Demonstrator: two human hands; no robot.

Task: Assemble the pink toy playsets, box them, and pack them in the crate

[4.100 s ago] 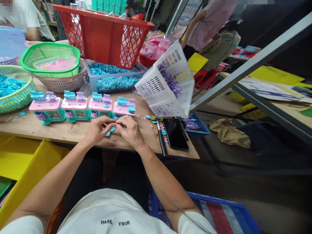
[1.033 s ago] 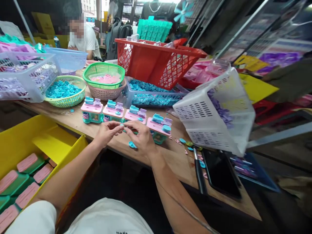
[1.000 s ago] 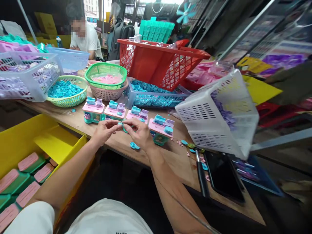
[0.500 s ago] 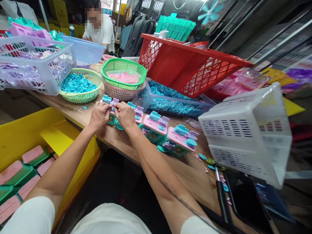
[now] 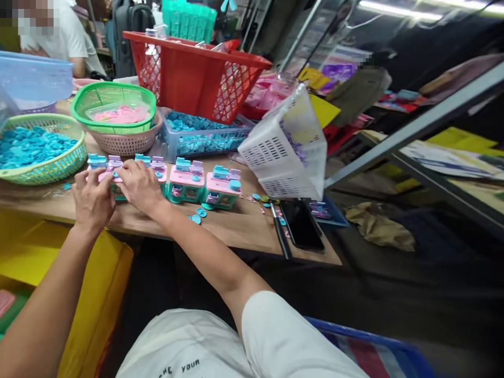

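Note:
A row of pink-and-teal toys stands on the wooden table (image 5: 240,231). Both my hands are at the row's left end. My left hand (image 5: 92,202) has its fingers curled over the leftmost toy (image 5: 99,161). My right hand (image 5: 139,186) presses on the same toy from the right, partly covering the second toy (image 5: 157,167). Two more toys (image 5: 186,181) (image 5: 222,186) stand free further right. A few loose blue round pieces (image 5: 199,214) lie in front of them. What my fingertips pinch is hidden.
Behind the toys are a green basket of blue pieces (image 5: 47,168), a green basket of pink pieces (image 5: 114,100), a red basket (image 5: 189,79), a blue tray (image 5: 205,142) and a tilted white basket (image 5: 283,152). A phone (image 5: 301,231) and a black-handled tool (image 5: 281,239) lie right. A yellow bin (image 5: 98,283) sits below; another person (image 5: 59,37) sits at the far left.
Both hands have moved left along the row, from near the middle toys to the leftmost one. The view has swung with them.

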